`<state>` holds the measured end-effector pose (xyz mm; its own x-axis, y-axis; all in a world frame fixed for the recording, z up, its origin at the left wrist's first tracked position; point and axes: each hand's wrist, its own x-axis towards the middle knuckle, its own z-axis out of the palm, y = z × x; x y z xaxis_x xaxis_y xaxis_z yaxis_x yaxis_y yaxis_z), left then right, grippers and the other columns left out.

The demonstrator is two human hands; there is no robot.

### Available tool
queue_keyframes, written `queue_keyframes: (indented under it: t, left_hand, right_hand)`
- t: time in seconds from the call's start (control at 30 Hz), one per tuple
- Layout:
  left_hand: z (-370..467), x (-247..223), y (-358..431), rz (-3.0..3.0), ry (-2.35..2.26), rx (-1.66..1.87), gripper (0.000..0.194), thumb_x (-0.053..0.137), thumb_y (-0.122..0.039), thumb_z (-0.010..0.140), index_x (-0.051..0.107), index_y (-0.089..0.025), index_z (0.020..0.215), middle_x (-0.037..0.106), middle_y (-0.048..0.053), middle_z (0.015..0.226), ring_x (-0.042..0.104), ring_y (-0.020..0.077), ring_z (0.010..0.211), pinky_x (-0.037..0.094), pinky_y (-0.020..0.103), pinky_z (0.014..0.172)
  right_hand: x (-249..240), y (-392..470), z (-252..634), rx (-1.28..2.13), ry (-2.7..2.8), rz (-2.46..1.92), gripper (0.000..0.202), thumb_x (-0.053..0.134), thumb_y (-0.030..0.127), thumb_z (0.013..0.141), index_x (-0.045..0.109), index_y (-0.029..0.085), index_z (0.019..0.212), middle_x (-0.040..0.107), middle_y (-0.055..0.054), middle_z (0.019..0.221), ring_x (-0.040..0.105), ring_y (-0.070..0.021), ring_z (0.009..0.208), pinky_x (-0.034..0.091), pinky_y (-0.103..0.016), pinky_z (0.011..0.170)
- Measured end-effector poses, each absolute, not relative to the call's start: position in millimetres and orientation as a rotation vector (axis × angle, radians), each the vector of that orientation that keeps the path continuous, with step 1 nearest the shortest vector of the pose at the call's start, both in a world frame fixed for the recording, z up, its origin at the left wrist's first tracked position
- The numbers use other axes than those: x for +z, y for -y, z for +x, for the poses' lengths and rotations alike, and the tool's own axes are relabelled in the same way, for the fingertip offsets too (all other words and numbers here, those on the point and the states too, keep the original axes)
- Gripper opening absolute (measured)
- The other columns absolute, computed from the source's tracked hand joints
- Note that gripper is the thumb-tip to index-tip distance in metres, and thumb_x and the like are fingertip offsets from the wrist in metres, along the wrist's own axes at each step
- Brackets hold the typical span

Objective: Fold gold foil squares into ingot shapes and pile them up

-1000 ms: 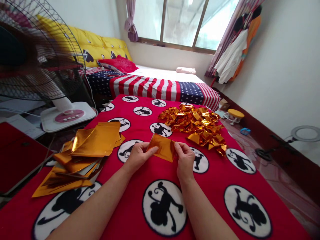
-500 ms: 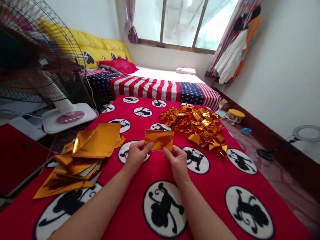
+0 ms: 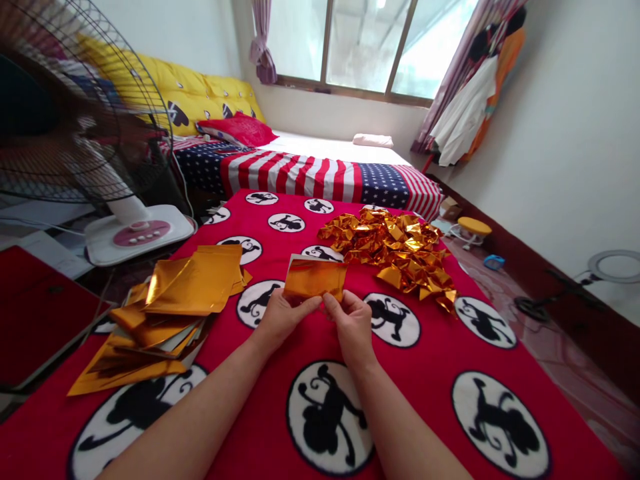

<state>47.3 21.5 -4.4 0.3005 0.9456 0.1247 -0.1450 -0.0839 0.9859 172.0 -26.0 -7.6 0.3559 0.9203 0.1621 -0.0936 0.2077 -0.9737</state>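
A folded sheet of gold foil paper [image 3: 315, 277] is held up between my two hands, with a pale strip showing along its top edge. My left hand [image 3: 286, 313] grips its lower left part, thumb in front. My right hand [image 3: 351, 320] pinches the lower right part, and the two thumbs nearly meet at the bottom edge. To the left lies a loose stack of flat gold sheets [image 3: 195, 287]. Beyond my right hand is a heap of folded gold pieces [image 3: 395, 247]. All rest on a red cloth [image 3: 260, 413] with monkey prints.
A spinning fan [image 3: 135, 227] stands at the left, near a red board [image 3: 45, 313]. Behind the cloth is a bed [image 3: 310, 175] with a flag-patterned cover. A yellow stool [image 3: 474, 225] and a ring light [image 3: 615, 265] are on the right.
Both thumbs have moved inward along the bottom edge of the sheet. The sheet has shifted slightly left, and more of the pale layer shows at its top.
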Motion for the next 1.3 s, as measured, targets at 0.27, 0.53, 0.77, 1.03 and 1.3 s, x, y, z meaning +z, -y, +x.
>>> queue_keyframes:
  t: [0.27, 0.53, 0.77, 1.03, 1.3]
  left_hand:
    - [38, -5, -30, 1.288, -0.957, 1.170, 0.023, 0.076, -0.033, 0.067, 0.069, -0.013, 0.060, 0.064, 0.000, 0.054, 0.049, 0.0076, 0.047, 0.037, 0.019, 0.048]
    - [40, -3, -27, 1.167, -0.920, 1.190, 0.024, 0.076, -0.035, 0.067, 0.070, -0.012, 0.064, 0.062, 0.000, 0.055, 0.041, 0.0047, 0.044, 0.027, 0.017, 0.042]
    - [41, -4, -24, 1.291, -0.791, 1.080, 0.016, 0.076, -0.030, 0.068, 0.071, -0.014, 0.065, 0.067, 0.002, 0.062, 0.057, 0.0113, 0.060, 0.044, 0.020, 0.060]
    - [36, -7, -30, 1.340, -0.910, 1.116, 0.024, 0.075, -0.036, 0.067, 0.070, -0.014, 0.060, 0.061, 0.000, 0.052, 0.043, 0.0068, 0.045, 0.031, 0.020, 0.046]
    - [34, -6, -31, 1.346, -0.844, 1.146, 0.024, 0.077, -0.037, 0.068, 0.071, -0.014, 0.070, 0.066, 0.002, 0.063, 0.055, 0.0109, 0.058, 0.042, 0.020, 0.057]
  right_hand:
    - [-12, 26, 189, 0.764, 0.900, -1.181, 0.031, 0.070, 0.039, 0.078, 0.057, 0.016, 0.061, 0.054, 0.004, 0.054, 0.044, -0.0081, 0.050, 0.032, -0.021, 0.050]
    - [-11, 26, 174, 0.951, 0.769, -0.982, 0.025, 0.076, 0.038, 0.072, 0.063, 0.017, 0.078, 0.057, 0.004, 0.061, 0.044, -0.0071, 0.050, 0.033, -0.020, 0.047]
    - [-10, 26, 159, 0.931, 0.700, -1.054, 0.027, 0.077, 0.038, 0.070, 0.063, 0.016, 0.065, 0.057, 0.003, 0.054, 0.046, -0.0087, 0.048, 0.036, -0.022, 0.047]
    - [-9, 25, 192, 0.861, 0.653, -1.014, 0.025, 0.078, 0.036, 0.070, 0.063, 0.016, 0.065, 0.059, 0.003, 0.055, 0.048, -0.0076, 0.047, 0.038, -0.020, 0.047]
    - [-8, 27, 197, 0.879, 0.728, -1.016, 0.024, 0.075, 0.032, 0.072, 0.061, 0.017, 0.061, 0.056, 0.005, 0.054, 0.042, -0.0059, 0.047, 0.032, -0.019, 0.047]
